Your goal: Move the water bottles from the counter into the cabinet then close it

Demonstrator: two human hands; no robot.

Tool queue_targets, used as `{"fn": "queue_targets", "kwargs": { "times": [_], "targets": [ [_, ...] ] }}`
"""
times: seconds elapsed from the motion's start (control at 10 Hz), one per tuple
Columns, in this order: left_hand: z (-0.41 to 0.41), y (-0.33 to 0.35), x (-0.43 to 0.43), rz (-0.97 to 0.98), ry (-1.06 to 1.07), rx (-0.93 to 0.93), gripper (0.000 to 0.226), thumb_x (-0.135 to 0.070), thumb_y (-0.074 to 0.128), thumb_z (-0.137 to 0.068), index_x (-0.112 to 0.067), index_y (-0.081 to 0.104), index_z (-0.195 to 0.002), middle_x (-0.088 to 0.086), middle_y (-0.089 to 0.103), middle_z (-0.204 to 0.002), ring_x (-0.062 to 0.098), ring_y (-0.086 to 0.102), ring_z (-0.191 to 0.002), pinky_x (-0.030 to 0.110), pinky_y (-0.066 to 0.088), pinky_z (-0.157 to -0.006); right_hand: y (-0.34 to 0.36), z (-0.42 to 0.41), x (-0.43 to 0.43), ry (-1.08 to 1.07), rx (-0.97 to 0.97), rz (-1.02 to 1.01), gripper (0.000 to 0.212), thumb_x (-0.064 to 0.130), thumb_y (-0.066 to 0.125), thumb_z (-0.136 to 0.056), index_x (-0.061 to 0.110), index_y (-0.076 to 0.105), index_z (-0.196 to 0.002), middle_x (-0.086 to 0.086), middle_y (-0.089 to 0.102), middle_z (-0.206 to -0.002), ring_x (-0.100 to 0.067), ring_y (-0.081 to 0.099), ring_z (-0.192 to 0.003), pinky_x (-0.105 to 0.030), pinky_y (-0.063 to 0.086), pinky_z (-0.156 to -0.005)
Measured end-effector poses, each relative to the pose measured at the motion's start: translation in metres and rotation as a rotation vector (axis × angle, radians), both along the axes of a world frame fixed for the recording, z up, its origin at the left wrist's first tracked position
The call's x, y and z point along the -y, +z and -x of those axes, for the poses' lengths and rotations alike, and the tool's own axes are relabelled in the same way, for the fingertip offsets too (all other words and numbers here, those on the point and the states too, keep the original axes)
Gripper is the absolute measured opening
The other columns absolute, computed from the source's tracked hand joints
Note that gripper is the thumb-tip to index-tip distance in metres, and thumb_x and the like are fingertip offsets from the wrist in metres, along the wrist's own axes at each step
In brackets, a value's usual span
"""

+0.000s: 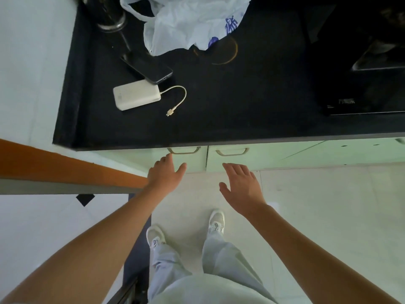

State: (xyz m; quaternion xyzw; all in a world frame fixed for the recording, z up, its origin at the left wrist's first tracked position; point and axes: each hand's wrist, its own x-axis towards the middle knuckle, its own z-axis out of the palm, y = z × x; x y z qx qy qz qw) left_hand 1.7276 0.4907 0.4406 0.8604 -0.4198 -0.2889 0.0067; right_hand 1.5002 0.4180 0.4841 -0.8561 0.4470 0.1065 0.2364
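Note:
Below the black counter (219, 119) are two pale green cabinet doors, both shut, the left door (190, 161) and the right door (274, 156), each with a metal handle. My left hand (164, 174) is open, fingertips just under the left handle (184, 150). My right hand (241, 185) is open and flat in front of the right door, below its handle (232, 152). Neither hand holds anything. No water bottle shows clearly on the counter; a dark glassy vessel (111, 18) stands at the back left, cut off by the frame.
On the counter lie a white plastic bag (186, 25), a dark phone (146, 69), a white power bank (135, 95) with a short cable, and a black stove (361, 73) at the right. An orange-topped ledge (65, 167) runs left of my arm. My feet stand on pale tiles.

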Motion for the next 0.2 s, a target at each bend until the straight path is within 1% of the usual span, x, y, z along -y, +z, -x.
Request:
{"fn": "queue_targets", "kwargs": {
  "times": [0.1, 0.2],
  "targets": [
    [0.004, 0.021, -0.019, 0.087, -0.199, 0.162, 0.058, -0.054, 0.036, -0.102, -0.013, 0.048, -0.141, 0.008, 0.06, -0.138, 0.028, 0.057, -0.124, 0.042, 0.047, -0.099, 0.007, 0.002, -0.006, -0.026, 0.012, 0.001, 0.057, 0.045, 0.047, -0.101, 0.019, 0.038, -0.151, 0.002, 0.045, -0.152, -0.02, 0.037, -0.142, -0.038, 0.032, -0.116],
    [0.014, 0.043, -0.044, 0.197, -0.309, 0.223, 0.056, -0.053, 0.03, -0.103, -0.016, 0.057, -0.135, 0.004, 0.063, -0.135, 0.025, 0.059, -0.122, 0.041, 0.048, -0.1, 0.017, 0.005, -0.022, -0.056, 0.029, 0.031, 0.055, 0.046, 0.046, -0.1, 0.019, 0.043, -0.148, 0.003, 0.049, -0.149, -0.02, 0.039, -0.139, -0.038, 0.034, -0.113]
  ]
}}
